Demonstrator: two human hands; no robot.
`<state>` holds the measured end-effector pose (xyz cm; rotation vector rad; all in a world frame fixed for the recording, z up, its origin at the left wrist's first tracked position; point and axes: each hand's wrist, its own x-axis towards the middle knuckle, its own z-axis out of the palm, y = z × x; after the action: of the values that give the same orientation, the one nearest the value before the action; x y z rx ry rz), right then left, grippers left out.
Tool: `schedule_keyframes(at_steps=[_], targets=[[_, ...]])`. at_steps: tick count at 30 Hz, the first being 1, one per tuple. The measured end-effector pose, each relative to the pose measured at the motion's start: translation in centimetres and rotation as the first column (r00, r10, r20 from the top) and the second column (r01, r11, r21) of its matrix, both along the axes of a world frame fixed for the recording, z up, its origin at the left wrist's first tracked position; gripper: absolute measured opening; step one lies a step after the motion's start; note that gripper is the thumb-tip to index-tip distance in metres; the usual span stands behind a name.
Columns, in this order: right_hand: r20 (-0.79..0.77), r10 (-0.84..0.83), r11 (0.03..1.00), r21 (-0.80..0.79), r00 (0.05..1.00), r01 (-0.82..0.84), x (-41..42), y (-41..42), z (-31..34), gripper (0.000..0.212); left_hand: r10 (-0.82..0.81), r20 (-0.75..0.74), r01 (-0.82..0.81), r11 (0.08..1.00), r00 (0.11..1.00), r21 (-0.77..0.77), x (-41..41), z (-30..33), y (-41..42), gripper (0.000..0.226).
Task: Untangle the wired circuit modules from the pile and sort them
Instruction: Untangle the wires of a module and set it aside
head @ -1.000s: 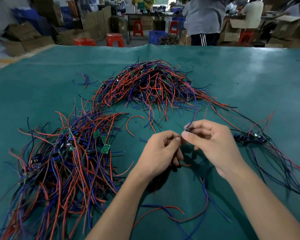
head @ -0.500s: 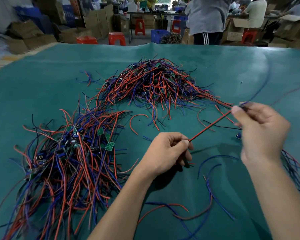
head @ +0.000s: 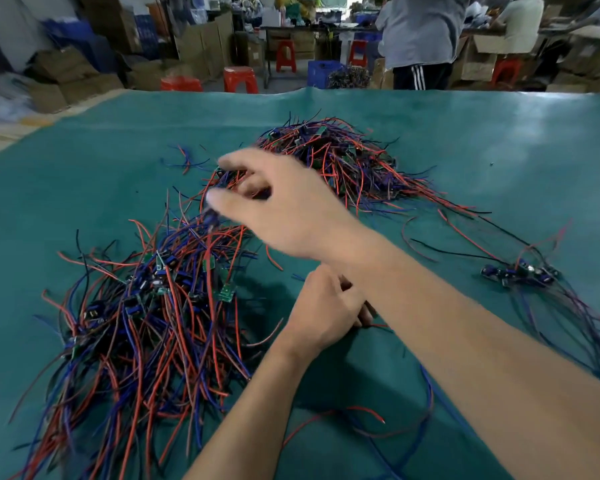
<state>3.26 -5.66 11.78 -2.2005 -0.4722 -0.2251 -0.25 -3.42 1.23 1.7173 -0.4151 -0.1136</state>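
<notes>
Two hands over green worktop [head: 84,188]: right hand [head: 284,206] blurred above near-left wire pile [head: 146,306], fingers curled, grip unclear; left hand [head: 326,306] fingers curled, contents hidden.

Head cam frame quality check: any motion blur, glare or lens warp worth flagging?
Head view: the right hand is motion-smeared over the wire piles, so its fingers read soft and its grip cannot be judged; the left hand is sharper. Head view: soft glare on the green mat at far right. Head view: wide-angle warp bows the mat's far edge.
</notes>
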Motion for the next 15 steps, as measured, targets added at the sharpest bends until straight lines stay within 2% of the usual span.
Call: schedule_keyframes(at_steps=[2,4,6,7,9,11,15], targets=[[0.057,-0.02,0.945,-0.324,0.998,0.038,2.7,-0.5,-1.4,0.047,-0.006,-0.033,0.006,1.0,0.999,0.011,0.3,-0.3,-0.1,0.02],[0.142,-0.182,0.842,-0.489,0.973,0.229,5.6,-2.9,-2.5,0.049,-0.033,-0.097,0.033,0.999,0.995,-0.001,0.5,-0.6,-0.2,0.019],[0.158,-0.403,0.743,-0.519,0.901,0.423,8.3,-6.3,-3.0,0.05,-0.04,-0.119,0.039,0.999,0.992,-0.007,0.7,-0.7,-0.3,0.018],[0.121,-0.476,0.709,-0.533,0.871,0.462,9.4,-8.0,-3.3,0.047,-0.038,-0.121,0.037,0.999,0.992,-0.012,0.7,-0.7,-0.3,0.017],[-0.008,-0.513,0.677,-0.619,0.859,0.399,10.5,-10.8,-3.9,0.042,-0.04,-0.123,0.038,0.999,0.992,-0.019,0.7,-0.8,-0.2,0.017],[-0.082,-0.497,0.697,-0.63,0.864,0.341,10.6,-12.4,-4.9,0.039,-0.039,-0.123,0.037,0.999,0.992,-0.02,0.7,-0.8,-0.2,0.018],[-0.008,-0.526,0.772,-0.424,0.85,0.474,9.8,-13.7,-6.1,0.022,-0.039,-0.122,0.036,0.999,0.992,-0.024,0.7,-0.8,-0.2,0.02]])
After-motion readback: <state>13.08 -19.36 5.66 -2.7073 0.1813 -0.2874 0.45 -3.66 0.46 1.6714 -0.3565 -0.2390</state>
